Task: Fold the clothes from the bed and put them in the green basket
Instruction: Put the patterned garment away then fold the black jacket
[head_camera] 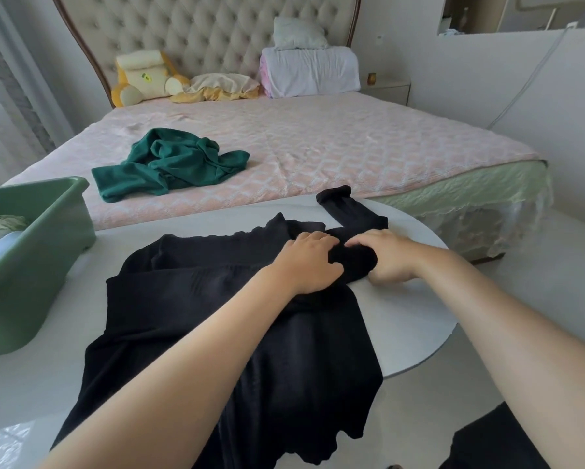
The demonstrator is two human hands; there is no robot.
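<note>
A black long-sleeved garment lies spread on a round white table, one sleeve reaching toward the bed. My left hand presses on the garment's shoulder with its fingers curled into the cloth. My right hand grips a bunched fold of the sleeve right beside it. A crumpled dark green garment lies on the pink bed. The green basket stands on the table at the left, with folded cloth inside it.
Pillows, a folded white blanket and a plush toy sit at the tufted headboard. Curtains hang at the left. A white wall and cable stand on the right.
</note>
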